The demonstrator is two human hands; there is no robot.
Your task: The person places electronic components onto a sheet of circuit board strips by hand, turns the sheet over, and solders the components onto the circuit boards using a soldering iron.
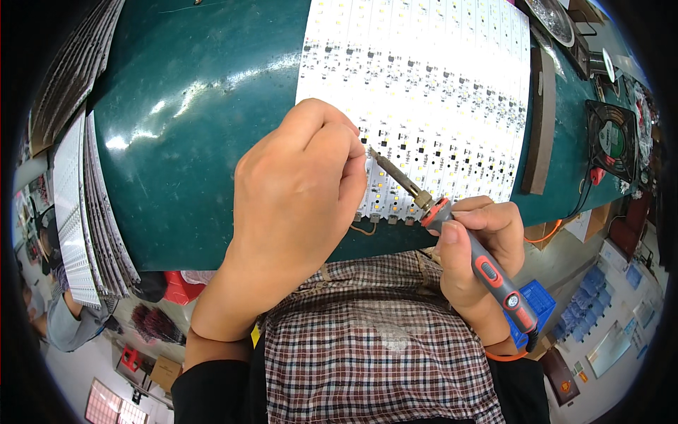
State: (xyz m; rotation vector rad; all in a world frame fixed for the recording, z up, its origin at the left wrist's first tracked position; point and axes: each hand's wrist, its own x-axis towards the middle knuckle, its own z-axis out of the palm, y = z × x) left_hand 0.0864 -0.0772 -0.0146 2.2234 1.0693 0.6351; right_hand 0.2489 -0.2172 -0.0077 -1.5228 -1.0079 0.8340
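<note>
A white panel of LED circuit strips lies on the green work surface, dotted with rows of small black and yellow parts. In my right hand is a grey and red soldering iron, gripped between thumb and fingers. Its tip points up and left, at the panel's lower left part. Close beside that tip, my left hand is closed in a pinch over the panel's left edge. Whatever its fingertips hold is hidden. A thin pale wire curves out below the panel's lower edge, near my left hand.
Stacked circuit boards stand along the left end of the green table. A dark bar borders the panel's right side, with a black fan beyond. Below right is a blue crate. Another person's sleeve shows at left.
</note>
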